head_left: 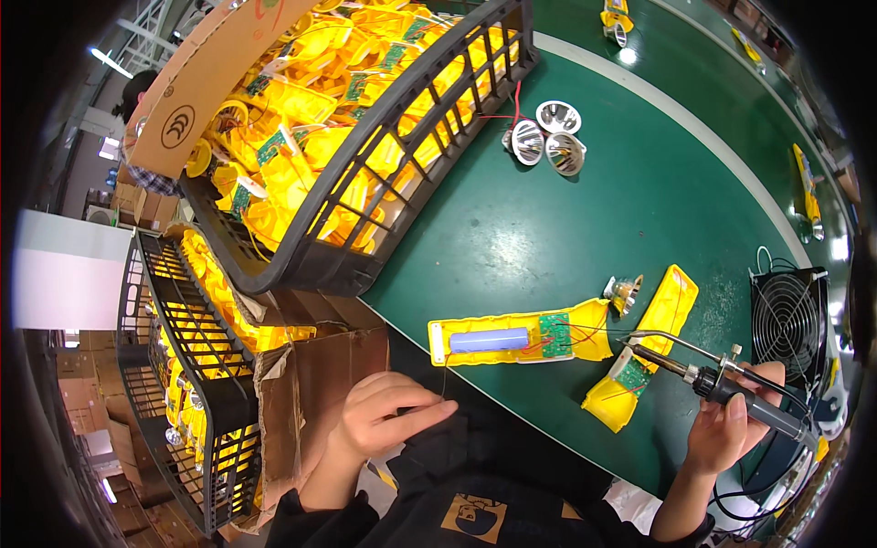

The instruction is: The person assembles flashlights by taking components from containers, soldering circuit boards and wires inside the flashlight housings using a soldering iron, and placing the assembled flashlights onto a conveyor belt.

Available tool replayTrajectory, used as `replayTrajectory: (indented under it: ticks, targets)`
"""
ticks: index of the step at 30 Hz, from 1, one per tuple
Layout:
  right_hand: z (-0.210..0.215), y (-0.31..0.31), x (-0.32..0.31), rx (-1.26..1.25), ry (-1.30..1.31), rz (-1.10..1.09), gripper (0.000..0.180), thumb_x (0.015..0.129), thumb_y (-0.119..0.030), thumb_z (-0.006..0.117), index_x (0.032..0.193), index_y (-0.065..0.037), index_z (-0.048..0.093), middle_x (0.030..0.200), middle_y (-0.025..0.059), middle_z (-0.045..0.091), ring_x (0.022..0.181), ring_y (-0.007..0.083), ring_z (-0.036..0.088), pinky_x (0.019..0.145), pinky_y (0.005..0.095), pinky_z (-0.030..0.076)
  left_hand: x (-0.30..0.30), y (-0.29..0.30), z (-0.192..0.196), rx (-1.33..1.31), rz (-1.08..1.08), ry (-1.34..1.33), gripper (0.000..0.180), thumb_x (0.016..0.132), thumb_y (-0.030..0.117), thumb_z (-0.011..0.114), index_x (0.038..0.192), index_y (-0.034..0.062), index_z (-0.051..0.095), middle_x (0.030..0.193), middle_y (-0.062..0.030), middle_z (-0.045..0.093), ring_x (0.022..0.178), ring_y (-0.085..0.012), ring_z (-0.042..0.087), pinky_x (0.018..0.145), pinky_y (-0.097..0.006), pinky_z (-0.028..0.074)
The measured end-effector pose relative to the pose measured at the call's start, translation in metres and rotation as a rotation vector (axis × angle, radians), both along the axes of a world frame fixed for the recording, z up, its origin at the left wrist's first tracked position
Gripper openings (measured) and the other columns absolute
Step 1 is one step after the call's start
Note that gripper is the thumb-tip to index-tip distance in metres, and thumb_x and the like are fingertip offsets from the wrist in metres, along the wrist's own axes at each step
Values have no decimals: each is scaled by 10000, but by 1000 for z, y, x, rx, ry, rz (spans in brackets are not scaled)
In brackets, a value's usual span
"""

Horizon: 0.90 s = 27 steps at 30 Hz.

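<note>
My right hand (pixel 731 420) grips a soldering iron (pixel 703 376) whose tip points left toward a yellow torch half-shell (pixel 644 352) with a small green circuit board. My left hand (pixel 384 416) hovers near the table's near edge, fingers pinched together, apparently on a thin wire; I cannot be sure. Just beyond it lies another yellow half-shell (pixel 475 347) holding a blue cylindrical battery (pixel 489 341), a green circuit board (pixel 554 334) and red wires. A shiny reflector (pixel 624 292) lies at that shell's far end.
A black plastic crate (pixel 365 183) full of yellow shells stands at the back left, a cardboard sheet (pixel 210 82) leaning in it. A second crate (pixel 192 384) sits lower left beside a cardboard box. Three silver reflectors (pixel 548 137) lie behind; a black fan (pixel 787 320) stands right.
</note>
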State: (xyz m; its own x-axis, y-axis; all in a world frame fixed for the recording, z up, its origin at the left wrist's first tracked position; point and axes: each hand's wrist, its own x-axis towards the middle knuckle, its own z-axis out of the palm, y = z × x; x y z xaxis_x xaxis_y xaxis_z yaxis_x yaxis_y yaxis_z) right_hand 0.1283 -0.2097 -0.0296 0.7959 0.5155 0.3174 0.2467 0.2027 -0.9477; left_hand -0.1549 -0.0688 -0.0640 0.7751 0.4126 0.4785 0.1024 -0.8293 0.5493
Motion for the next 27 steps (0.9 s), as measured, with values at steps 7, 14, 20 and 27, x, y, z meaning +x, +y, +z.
replayTrajectory:
  ticks: [7,14,20,27]
  targets:
    - [-1,-3,1,84,77,269,274,733,-111,537,901,-16,343,766,54,435,527,71,425,464,158,405,47,2,7,103,77,-34,222,628,82,646,843,135,647,696,26,539,695,-112,524,697,-292,413]
    - [-6,1,-4,-10,71,23,399,693,-299,620,811,-6,376,581,48,394,401,72,381,336,154,304,67,-3,10,-81,102,-122,195,581,98,727,746,150,637,715,40,533,660,-129,530,768,-353,417]
    - [-7,3,-3,-27,32,57,421,688,-309,635,798,1,372,616,47,399,398,60,378,353,150,311,80,-3,4,-144,178,-131,225,543,78,740,733,133,633,842,-4,551,702,-150,547,781,-387,436]
    - [-11,-6,1,-84,8,174,327,699,-209,547,835,16,352,743,48,333,575,85,366,446,170,313,83,4,1,-148,187,-99,214,547,68,725,733,117,630,942,-49,546,790,-177,574,781,-414,449]
